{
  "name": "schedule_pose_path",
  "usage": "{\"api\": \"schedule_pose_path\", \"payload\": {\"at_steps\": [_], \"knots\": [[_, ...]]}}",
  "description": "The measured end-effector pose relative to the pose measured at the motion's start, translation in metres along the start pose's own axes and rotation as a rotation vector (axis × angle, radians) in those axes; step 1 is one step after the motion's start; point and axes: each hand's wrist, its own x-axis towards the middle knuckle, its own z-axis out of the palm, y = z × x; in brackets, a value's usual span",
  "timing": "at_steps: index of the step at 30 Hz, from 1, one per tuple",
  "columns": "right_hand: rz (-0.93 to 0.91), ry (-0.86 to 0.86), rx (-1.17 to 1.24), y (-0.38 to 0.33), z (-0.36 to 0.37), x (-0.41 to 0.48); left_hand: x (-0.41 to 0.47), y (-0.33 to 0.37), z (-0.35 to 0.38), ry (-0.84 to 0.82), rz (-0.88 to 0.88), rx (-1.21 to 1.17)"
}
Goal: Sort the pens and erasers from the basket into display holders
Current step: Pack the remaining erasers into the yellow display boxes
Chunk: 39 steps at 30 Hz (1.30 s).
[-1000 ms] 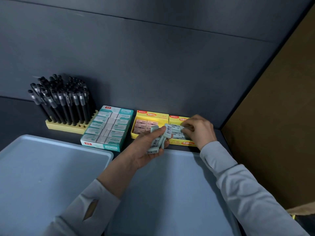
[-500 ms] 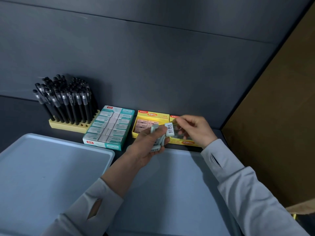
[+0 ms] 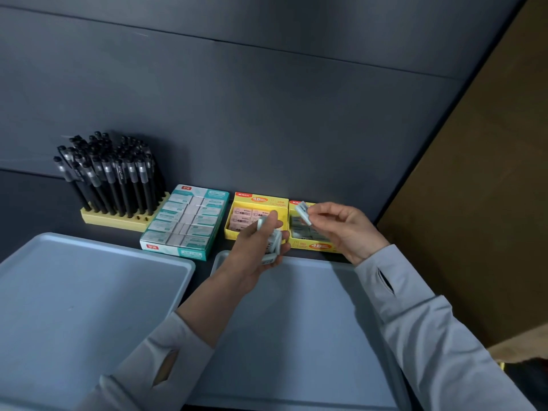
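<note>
Dim, cool light; brightest patch on wall (image 3: pixel 267 120) at frame centre. Corners darker. Wide-angle bending at edges. Hands slightly motion-blurred.

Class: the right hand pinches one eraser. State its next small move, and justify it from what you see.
Probably lower the eraser into the right yellow box: the right hand pinches it over that box, which already holds similar pale erasers, while the left hand grips spare erasers waiting their turn.

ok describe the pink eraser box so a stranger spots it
Look along the dark wall. The pink eraser box is third from the left, between the teal box and another yellow box. Only it shows pink erasers; its twin's look grey.
</note>
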Motion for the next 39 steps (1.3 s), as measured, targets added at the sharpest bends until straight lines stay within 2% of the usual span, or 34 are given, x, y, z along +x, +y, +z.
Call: {"api": "schedule_pose_path", "payload": {"at_steps": [2,7,10,14,19,23,29,32,34,36,39], "knots": [[-0.039,0.016,-0.151,0.005,-0.002,0.000,-0.002,0.002,0.000,0.002,-0.054,-0.043],[-0.040,0.037,-0.218,0.005,-0.007,0.001,-0.003,0.004,-0.002,-0.003,-0.085,-0.115],[-0.078,0.172,-0.447,0.005,-0.017,0.008,-0.002,0.002,-0.007,-0.015,-0.073,-0.082],[-0.067,0.217,-0.693,0.010,-0.021,0.020,0.001,0.001,-0.014,-0.072,-0.009,-0.021],[0.000,0.219,-0.711,0.020,-0.009,0.029,0.003,0.002,-0.018,-0.065,-0.010,-0.017],[0.004,0.230,-0.944,0.022,-0.008,0.034,0.005,0.003,-0.015,-0.056,-0.043,-0.015],[-0.009,0.222,-1.090,0.025,-0.006,0.036,0.008,-0.001,-0.011,-0.091,0.024,0.114],[-0.035,0.246,-1.042,0.025,-0.008,0.034,0.010,-0.004,-0.011,-0.076,0.032,0.112],[-0.046,0.241,-0.802,0.016,-0.003,0.029,0.010,-0.005,-0.009,-0.068,0.043,0.125],[0.057,0.127,-0.486,0.005,0.007,0.022,0.010,-0.007,-0.005,-0.057,0.083,0.171],[0.150,-0.029,-0.417,-0.002,0.017,0.013,0.010,-0.009,0.001,-0.045,0.133,0.217]]}}
